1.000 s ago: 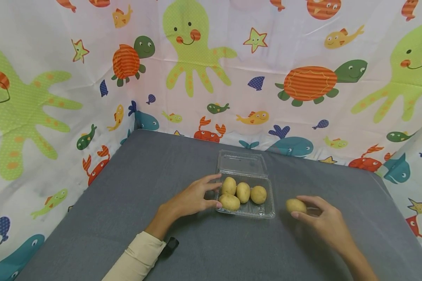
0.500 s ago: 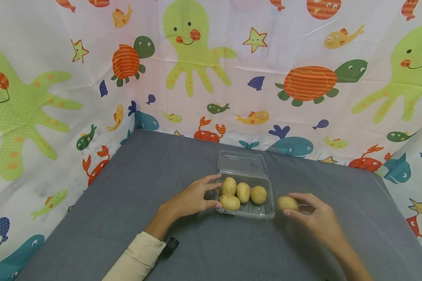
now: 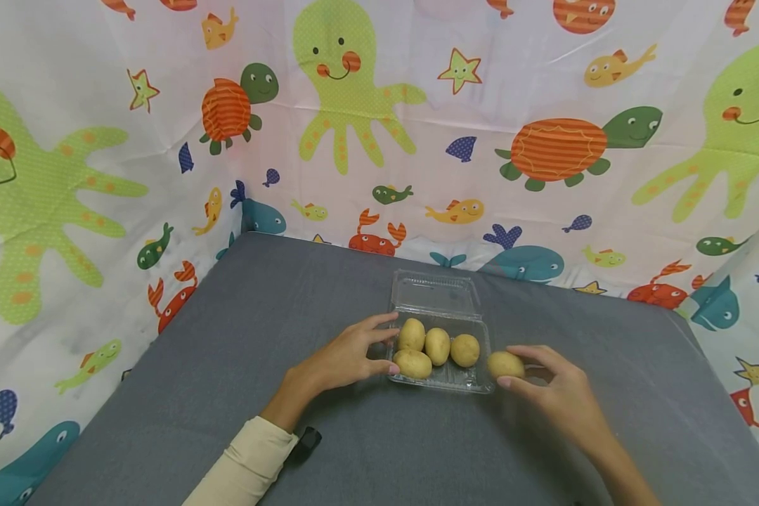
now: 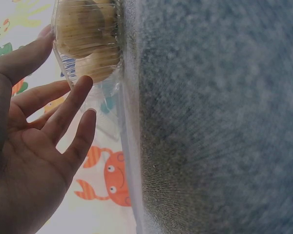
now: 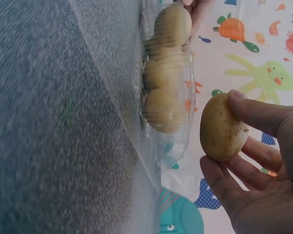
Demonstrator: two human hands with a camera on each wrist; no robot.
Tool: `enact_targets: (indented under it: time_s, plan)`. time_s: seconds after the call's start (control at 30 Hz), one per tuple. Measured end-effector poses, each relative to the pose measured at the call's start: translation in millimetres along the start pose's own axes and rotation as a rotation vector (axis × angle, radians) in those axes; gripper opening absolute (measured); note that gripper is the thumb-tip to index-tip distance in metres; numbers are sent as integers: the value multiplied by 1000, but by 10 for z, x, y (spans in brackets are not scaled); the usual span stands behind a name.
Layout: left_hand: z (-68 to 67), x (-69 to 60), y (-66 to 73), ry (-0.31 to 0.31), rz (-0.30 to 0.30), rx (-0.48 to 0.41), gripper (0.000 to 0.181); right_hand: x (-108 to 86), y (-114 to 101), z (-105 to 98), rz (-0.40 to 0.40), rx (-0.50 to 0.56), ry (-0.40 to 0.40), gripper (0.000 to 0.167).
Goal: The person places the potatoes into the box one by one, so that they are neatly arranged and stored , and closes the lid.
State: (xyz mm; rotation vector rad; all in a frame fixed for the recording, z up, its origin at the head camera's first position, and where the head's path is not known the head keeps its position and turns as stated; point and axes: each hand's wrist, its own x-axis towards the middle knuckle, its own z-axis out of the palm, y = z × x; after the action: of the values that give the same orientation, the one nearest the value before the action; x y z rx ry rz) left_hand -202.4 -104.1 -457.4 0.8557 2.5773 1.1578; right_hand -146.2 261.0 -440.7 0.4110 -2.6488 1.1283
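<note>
A clear hinged plastic container [image 3: 462,380] sits on the table with several potatoes [image 3: 438,346] inside. Its lid [image 3: 436,292] lies back, away from the person. My left hand [image 3: 344,357] is at the container's left side, fingers spread and fairly straight. In the left wrist view its thumb [image 4: 31,56] touches the rim and fingertips lie along the wall. Just beyond the container's right edge, my right hand [image 3: 559,390] pinches another potato [image 3: 505,365] between thumb and fingers. The right wrist view shows this potato [image 5: 222,127] held above the tabletop, beside the container [image 5: 185,146].
A dark grey cloth covers the table [image 3: 379,450]. Behind and at both sides hangs a curtain [image 3: 512,70] printed with sea animals. A small black object [image 3: 306,444] is at the left wrist, by the sleeve [image 3: 247,460].
My right hand has moved left with its potato, from well right of the container to its right edge. The left hand and container have stayed put.
</note>
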Motion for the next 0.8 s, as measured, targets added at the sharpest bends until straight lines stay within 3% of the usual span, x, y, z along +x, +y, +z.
enact_targets:
  time_s: [0.63,0.8]
  plan:
    - [-5,7,-14,-4,3,5,74,65,-86,163,-101,88,2,46]
    - [-7,3,-5,-7,1,-5,75,67,-102,202,-92,90,-14,46]
